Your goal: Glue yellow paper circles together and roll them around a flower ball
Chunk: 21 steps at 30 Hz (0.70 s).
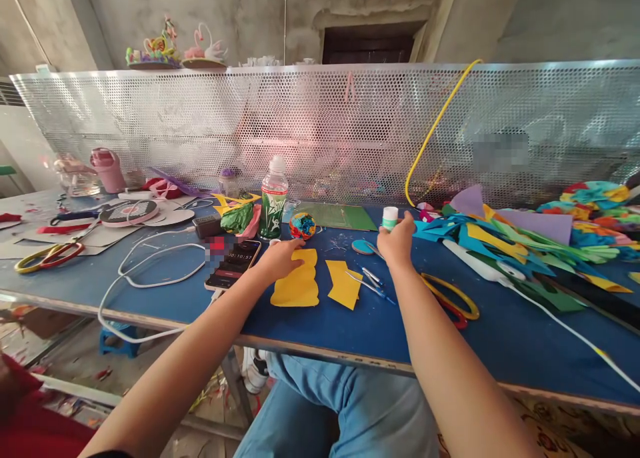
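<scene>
My right hand (398,242) is wrapped round a glue stick (390,215), its white end pointing up. Just left of that hand lies a blue round disc (363,247). My left hand (281,261) reaches over the upper left edge of a wavy-sided yellow paper sheet (296,288), fingers stretched out and touching it. Behind its knuckles a small white object (275,242) partly shows; I cannot tell what it is. Smaller yellow paper pieces (343,285) lie between my hands, beside some pens (373,278).
Yellow-and-red scissors (457,301) lie right of my right forearm. A phone (235,263), a bottle (274,201) and a colourful ball (303,226) stand near my left hand. A white glue gun (483,261) and paper strips (530,245) are at right. A perforated metal screen (310,125) borders the back.
</scene>
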Each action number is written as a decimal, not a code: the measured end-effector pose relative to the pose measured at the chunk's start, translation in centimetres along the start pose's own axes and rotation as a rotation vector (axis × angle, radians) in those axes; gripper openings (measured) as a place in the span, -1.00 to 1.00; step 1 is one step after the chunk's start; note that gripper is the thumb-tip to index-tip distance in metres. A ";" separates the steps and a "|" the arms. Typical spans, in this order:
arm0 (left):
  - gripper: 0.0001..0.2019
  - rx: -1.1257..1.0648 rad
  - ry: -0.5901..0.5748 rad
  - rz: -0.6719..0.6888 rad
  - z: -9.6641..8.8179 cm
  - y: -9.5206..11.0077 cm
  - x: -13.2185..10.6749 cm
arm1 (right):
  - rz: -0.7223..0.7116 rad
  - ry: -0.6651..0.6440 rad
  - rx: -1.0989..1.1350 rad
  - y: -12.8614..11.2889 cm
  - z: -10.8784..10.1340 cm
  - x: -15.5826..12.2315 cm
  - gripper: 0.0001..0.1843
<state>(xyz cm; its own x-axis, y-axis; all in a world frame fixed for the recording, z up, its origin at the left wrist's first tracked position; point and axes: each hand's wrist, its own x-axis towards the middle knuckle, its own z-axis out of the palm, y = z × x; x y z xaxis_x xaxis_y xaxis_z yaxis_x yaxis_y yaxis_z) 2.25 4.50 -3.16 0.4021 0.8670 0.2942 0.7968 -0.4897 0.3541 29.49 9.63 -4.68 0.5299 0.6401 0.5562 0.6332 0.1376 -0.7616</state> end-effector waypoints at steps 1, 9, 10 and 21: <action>-0.61 0.007 0.000 -0.015 -0.1 0.0 0.0 | 0.016 0.012 -0.034 0.7 -0.1 0.2 -0.28; -0.84 0.017 -0.034 -0.016 -0.6 0.7 -0.3 | 0.155 0.021 -0.081 3.8 0.2 0.9 -0.40; -0.81 0.015 -0.049 -0.002 -0.6 0.8 -0.4 | 0.166 0.015 -0.080 4.0 0.3 0.9 -0.40; -0.78 -0.032 -0.036 0.019 -0.5 0.8 -0.3 | 0.251 0.059 -0.076 0.7 -0.9 -0.2 -0.11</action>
<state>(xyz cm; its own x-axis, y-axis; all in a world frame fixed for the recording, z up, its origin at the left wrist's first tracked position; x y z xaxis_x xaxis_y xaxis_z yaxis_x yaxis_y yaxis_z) 2.51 3.76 -2.51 0.4336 0.8599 0.2693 0.7740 -0.5085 0.3773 30.33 8.97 -5.00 0.7060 0.6018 0.3733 0.5174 -0.0784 -0.8521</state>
